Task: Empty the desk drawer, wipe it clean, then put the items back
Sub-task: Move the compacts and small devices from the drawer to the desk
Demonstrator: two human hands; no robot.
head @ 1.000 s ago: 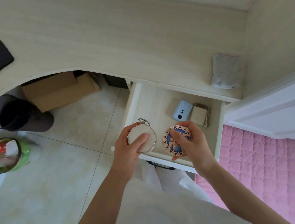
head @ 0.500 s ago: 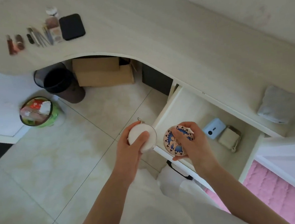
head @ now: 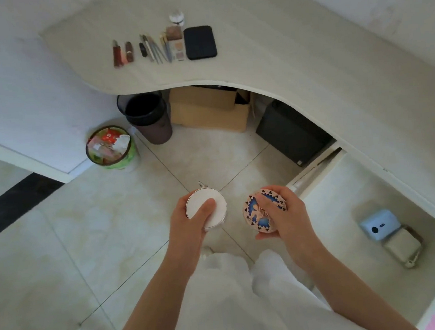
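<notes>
1. Within the last second both hands moved out of the drawer [head: 346, 206] to a position over the floor tiles [head: 61, 257], left of the drawer's near left corner.
2. The left hand [head: 190, 227] was closed around a white round case [head: 209, 207], thumb lying across its lid. The right hand [head: 284, 217] was closed around a patterned round case [head: 262, 211], fingers curled over its top.
3. Judgement: the emptying step was in progress. Two items were out; a blue device [head: 377, 226] and a beige pouch [head: 402, 247], touching each other, remained at the drawer's right end.
4. A row of small cosmetics [head: 148, 49] and a black pad [head: 200, 42] lay at the far left end of the desk top [head: 294, 60]. This was probably where the two cases belonged.
5. Open room: bare desk surface lay right of the black pad and nearer than the row.
6. Edges: the desk's curved near edge stood between the hands and that row. Below it stood a black bin [head: 146, 115], a cardboard box [head: 209, 110] and a full green bin [head: 109, 148], all well clear of the hands.
</notes>
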